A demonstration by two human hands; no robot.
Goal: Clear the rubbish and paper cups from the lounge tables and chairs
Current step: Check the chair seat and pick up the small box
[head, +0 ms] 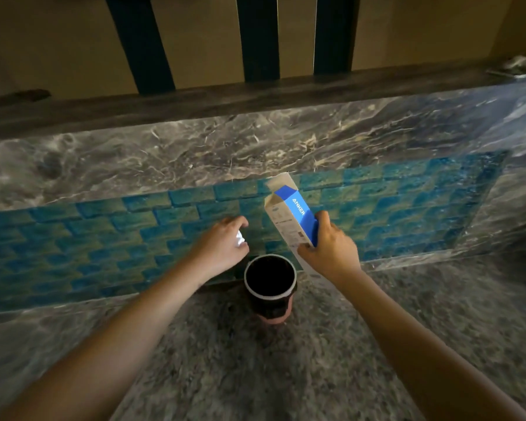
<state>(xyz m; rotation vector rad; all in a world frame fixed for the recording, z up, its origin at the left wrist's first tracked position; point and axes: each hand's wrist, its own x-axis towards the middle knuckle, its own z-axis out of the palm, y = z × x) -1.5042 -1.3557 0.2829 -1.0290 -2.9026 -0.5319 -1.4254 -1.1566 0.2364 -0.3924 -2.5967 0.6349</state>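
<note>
Left hand (222,241): fingers curled round small white crumpled scrap (240,238), held above left side of bin (274,311).

Right hand (331,247): thumb and fingers clamped on lower end of blue-and-white Anker box (289,214). Box tilted, upper end leaning up and left, over bin's right rim. Contact with rim: I cannot tell.

Bin round, dark, white rim, upright on speckled stone floor (255,369), at foot of blue tile panel (104,226) in grey marble wall (195,147). I read bin interior as black only.

Blurred silvery item (520,66) on ledge, far right.
</note>
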